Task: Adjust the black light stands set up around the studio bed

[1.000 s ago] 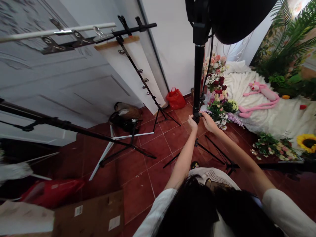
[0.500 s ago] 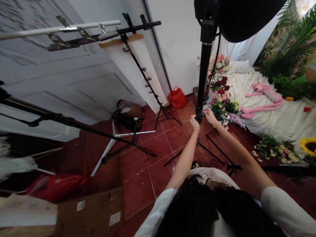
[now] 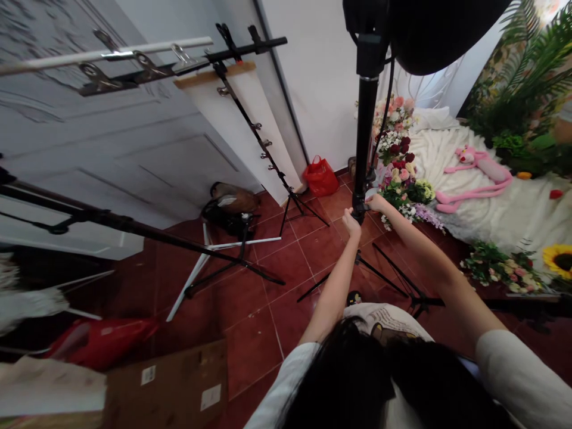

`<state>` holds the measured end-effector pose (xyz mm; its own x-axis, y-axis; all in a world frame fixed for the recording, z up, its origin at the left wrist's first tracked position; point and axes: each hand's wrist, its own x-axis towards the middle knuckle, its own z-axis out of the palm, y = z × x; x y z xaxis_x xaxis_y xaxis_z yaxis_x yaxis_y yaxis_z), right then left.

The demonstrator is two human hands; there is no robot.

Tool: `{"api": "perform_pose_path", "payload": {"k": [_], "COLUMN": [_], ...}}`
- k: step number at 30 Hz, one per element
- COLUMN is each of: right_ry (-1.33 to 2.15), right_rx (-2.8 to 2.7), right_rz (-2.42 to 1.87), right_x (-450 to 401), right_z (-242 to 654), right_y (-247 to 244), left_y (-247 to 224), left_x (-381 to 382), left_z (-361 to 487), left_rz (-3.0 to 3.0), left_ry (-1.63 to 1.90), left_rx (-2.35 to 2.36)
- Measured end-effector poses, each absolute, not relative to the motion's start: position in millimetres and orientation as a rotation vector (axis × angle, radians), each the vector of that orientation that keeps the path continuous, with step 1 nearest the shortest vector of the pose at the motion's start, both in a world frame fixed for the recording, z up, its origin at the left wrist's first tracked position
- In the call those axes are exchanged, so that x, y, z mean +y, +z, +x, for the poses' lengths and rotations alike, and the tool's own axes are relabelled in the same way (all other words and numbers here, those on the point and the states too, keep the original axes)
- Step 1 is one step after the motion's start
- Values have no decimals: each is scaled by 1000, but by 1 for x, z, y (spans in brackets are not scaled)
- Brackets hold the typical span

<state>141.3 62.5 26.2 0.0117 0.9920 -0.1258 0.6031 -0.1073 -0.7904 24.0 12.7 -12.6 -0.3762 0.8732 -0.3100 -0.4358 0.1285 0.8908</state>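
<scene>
A black light stand (image 3: 366,125) rises in front of me, with a large black lamp head or softbox (image 3: 440,36) at its top. My left hand (image 3: 351,224) is closed around the stand's pole just below a clamp collar (image 3: 358,202). On the collar's right side my right hand (image 3: 378,204) has its fingers pinched on what looks like the tightening knob, mostly hidden by the fingers. A cable (image 3: 388,113) runs down beside the pole. The stand's tripod legs (image 3: 384,275) spread on the red tiles under my forearms.
Left stands a backdrop stand (image 3: 250,119) with clips and white paper. Another black stand (image 3: 134,226) slants across the left. A red bag (image 3: 320,177) sits by the wall. A cardboard box (image 3: 165,387) lies lower left. Flowers (image 3: 402,173) and a pink plush toy (image 3: 485,170) are right.
My right hand has turned slightly at the knob, its fingers closer to the collar and its elbow further out. The stand's upper part has shifted a little left in view. My left hand keeps its grip.
</scene>
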Motion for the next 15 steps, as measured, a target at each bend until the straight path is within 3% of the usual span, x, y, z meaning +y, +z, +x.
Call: {"api": "perform_pose_path", "payload": {"k": [9, 15], "right_ry": [1339, 1337], "right_rx": [-888, -716], "right_rz": [-1310, -1143], "right_x": [0, -18], "right_z": [127, 117], "right_y": [19, 9], "left_y": [-8, -3], "left_x": [10, 7], "left_z": [22, 19], "left_rz": [573, 551], "left_ry": [1532, 1489], "left_rx": [1344, 1345]}}
